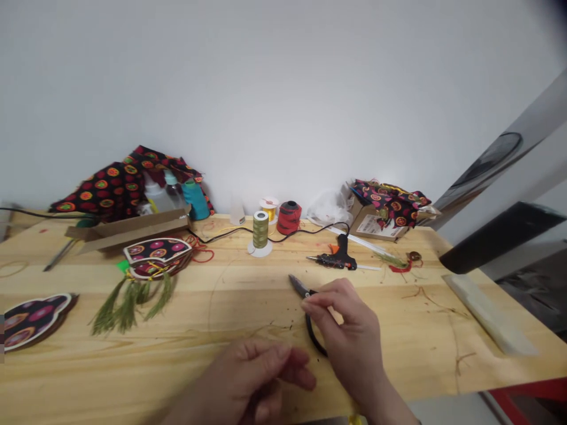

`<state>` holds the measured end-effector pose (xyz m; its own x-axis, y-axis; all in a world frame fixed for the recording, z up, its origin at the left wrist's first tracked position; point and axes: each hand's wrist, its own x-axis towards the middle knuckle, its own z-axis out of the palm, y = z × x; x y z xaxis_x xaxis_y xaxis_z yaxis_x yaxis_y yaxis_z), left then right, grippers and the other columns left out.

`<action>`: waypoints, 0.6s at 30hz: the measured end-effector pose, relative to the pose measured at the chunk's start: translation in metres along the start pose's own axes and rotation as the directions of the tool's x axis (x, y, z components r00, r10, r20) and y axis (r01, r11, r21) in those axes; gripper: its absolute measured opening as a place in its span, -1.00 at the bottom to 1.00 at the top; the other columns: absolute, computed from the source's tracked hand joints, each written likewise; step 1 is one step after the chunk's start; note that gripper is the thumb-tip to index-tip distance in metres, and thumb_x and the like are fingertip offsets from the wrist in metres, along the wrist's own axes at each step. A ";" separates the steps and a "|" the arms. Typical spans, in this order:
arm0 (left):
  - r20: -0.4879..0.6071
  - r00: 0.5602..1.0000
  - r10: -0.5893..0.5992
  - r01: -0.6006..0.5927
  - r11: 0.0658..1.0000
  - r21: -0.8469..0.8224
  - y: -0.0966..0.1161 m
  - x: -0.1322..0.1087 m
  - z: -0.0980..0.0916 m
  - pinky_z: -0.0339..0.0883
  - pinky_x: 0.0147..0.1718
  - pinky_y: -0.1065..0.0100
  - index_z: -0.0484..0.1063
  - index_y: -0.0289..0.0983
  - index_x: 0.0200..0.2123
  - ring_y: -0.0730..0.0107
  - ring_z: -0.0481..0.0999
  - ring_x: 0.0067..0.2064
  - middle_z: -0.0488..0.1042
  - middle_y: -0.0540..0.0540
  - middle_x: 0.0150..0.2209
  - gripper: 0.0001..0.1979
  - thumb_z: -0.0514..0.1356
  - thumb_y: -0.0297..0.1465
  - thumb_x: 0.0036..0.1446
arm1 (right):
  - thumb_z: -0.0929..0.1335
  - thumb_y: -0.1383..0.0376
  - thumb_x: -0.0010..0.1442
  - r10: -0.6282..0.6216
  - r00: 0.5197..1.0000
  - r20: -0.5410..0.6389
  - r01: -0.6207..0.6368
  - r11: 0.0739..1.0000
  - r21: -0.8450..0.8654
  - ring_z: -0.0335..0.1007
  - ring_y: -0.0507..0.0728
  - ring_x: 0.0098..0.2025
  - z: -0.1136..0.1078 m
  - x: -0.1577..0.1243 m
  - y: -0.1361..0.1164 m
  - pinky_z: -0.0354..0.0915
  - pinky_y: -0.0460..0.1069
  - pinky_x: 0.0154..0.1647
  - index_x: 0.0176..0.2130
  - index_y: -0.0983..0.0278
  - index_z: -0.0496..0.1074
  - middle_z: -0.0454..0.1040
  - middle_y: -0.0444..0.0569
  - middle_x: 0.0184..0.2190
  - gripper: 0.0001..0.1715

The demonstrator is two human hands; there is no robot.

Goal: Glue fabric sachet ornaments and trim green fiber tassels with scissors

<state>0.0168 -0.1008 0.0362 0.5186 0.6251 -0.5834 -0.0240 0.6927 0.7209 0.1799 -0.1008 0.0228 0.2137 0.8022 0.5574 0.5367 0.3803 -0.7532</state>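
Note:
Low in the middle, my left hand (pixel 254 375) hovers above the wooden table with fingers loosely curled and the thumb against them; anything between them is too small to see. To its right, my right hand (pixel 354 333) pinches thumb and forefinger together over a pair of black-handled scissors (pixel 300 287). The blades point up and left, and one handle loop shows beside the thumb. The hand covers the rest of the scissors, so whether the pinch touches them or a fine thread cannot be made out.
Left are patterned fabric pieces (pixel 159 251) with green tassels (pixel 126 307) and another patterned piece (pixel 38 319). Behind stand a green thread spool (pixel 260 230), a red-black cone (pixel 289 217) and a glue gun (pixel 339 258). A pale bar (pixel 489 316) lies right.

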 end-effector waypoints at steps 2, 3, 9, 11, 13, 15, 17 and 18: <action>-0.026 1.000 0.000 -0.004 0.991 -0.137 -0.002 0.005 0.000 -0.26 -0.67 0.51 0.60 -0.30 -0.38 0.71 0.00 -0.67 0.58 -0.16 -0.39 -0.75 0.29 -0.21 0.00 | 0.39 0.50 0.07 -0.063 0.997 0.035 0.064 0.998 -0.027 0.28 0.09 -0.37 0.005 -0.008 -0.001 0.24 -0.02 -0.37 -0.46 0.28 0.51 0.38 -0.08 -0.51 -0.84; -0.024 1.000 0.008 -0.013 0.984 -0.178 -0.003 0.007 -0.002 -0.29 -0.67 0.51 0.60 -0.31 -0.38 0.72 -0.01 -0.67 0.55 -0.13 -0.44 -0.75 0.29 -0.23 0.00 | 0.39 0.50 0.07 -0.093 0.994 0.052 0.096 0.995 -0.041 0.26 0.09 -0.37 0.006 -0.012 -0.002 0.23 -0.01 -0.38 -0.46 0.28 0.52 0.36 -0.07 -0.51 -0.84; 0.009 0.999 0.043 -0.039 0.959 -0.281 -0.004 0.014 -0.011 -0.31 -0.69 0.56 0.58 -0.33 -0.46 0.72 -0.09 -0.66 0.19 0.12 -0.65 -0.79 0.33 -0.28 -0.01 | 0.36 0.50 0.11 -0.260 0.961 0.099 0.267 0.961 -0.075 0.14 0.10 -0.40 0.007 -0.026 -0.009 0.19 0.00 -0.41 -0.44 0.27 0.51 0.31 -0.06 -0.54 -0.81; -0.002 0.999 0.051 -0.050 0.958 -0.282 -0.005 0.016 -0.013 -0.29 -0.69 0.58 0.58 -0.34 -0.45 0.73 -0.09 -0.65 0.19 0.12 -0.63 -0.82 0.33 -0.32 0.00 | 0.36 0.50 0.10 -0.290 0.950 0.112 0.299 0.952 -0.069 0.14 0.09 -0.40 0.007 -0.029 -0.010 0.20 0.00 -0.40 -0.44 0.27 0.50 0.36 -0.07 -0.54 -0.82; -0.017 0.998 0.056 -0.059 0.958 -0.282 -0.005 0.018 -0.014 -0.27 -0.69 0.59 0.57 -0.35 -0.46 0.74 -0.06 -0.65 0.25 0.10 -0.60 -0.84 0.33 -0.34 0.00 | 0.37 0.52 0.07 -0.310 0.941 0.134 0.319 0.946 -0.057 0.15 0.09 -0.41 0.008 -0.031 -0.010 0.21 -0.01 -0.41 -0.46 0.27 0.48 0.38 -0.08 -0.54 -0.82; -0.039 0.997 0.064 -0.073 0.957 -0.280 -0.004 0.018 -0.015 -0.24 -0.69 0.59 0.57 -0.35 -0.47 0.75 -0.02 -0.65 0.29 0.08 -0.59 -0.84 0.34 -0.35 0.00 | 0.37 0.52 0.05 -0.325 0.935 0.145 0.335 0.941 -0.049 0.14 0.08 -0.43 0.008 -0.033 -0.008 0.19 -0.03 -0.45 -0.48 0.28 0.46 0.37 -0.09 -0.57 -0.82; -0.053 0.995 0.079 -0.090 0.957 -0.276 -0.004 0.018 -0.016 -0.22 -0.69 0.59 0.56 -0.35 -0.48 0.75 0.01 -0.65 0.35 0.05 -0.57 -0.84 0.35 -0.35 -0.02 | 0.37 0.51 0.06 -0.330 0.932 0.151 0.341 0.939 -0.050 0.13 0.08 -0.43 0.008 -0.036 -0.005 0.18 -0.04 -0.46 -0.49 0.29 0.44 0.34 -0.08 -0.58 -0.83; -0.056 0.995 0.081 -0.094 0.958 -0.272 -0.004 0.018 -0.017 -0.22 -0.69 0.59 0.55 -0.35 -0.49 0.76 0.02 -0.66 0.37 0.04 -0.55 -0.84 0.35 -0.35 -0.03 | 0.37 0.49 0.07 -0.332 0.930 0.160 0.343 0.938 -0.051 0.13 0.08 -0.43 0.008 -0.037 -0.003 0.19 -0.04 -0.46 -0.49 0.29 0.44 0.33 -0.08 -0.58 -0.84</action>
<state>0.0118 -0.0860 0.0169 0.4665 0.6985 -0.5426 -0.3043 0.7027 0.6431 0.1636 -0.1282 0.0018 -0.1103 0.6934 0.7120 0.6182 0.6088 -0.4971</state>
